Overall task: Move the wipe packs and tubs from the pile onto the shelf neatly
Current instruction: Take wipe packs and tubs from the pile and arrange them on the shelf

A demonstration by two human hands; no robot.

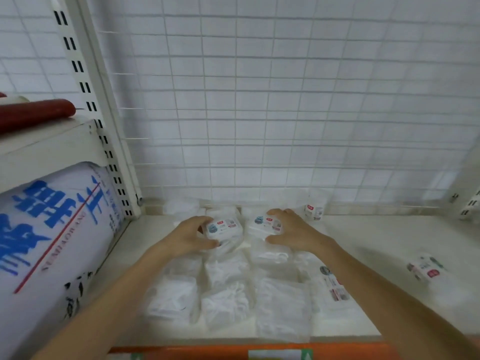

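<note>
Two white wipe packs with blue and red labels sit side by side near the back of the white shelf [376, 242]. My left hand [188, 236] grips the left pack [224, 228] from its left side, thumb in front. My right hand [296, 231] curls round the right pack [265, 224] from the right. Both packs rest on top of several white packs [228, 287] laid in rows toward the front edge. A small tub [314, 211] stands by the back grid. Another pack [426, 268] lies alone at the right.
A wire grid [285, 113] closes the shelf's back. A slotted upright [104, 141] stands at the left. Beside it lies a large white bag with blue writing [52, 229] under a red roll [36, 113]. An orange strip [233, 350] runs along the shelf's front edge.
</note>
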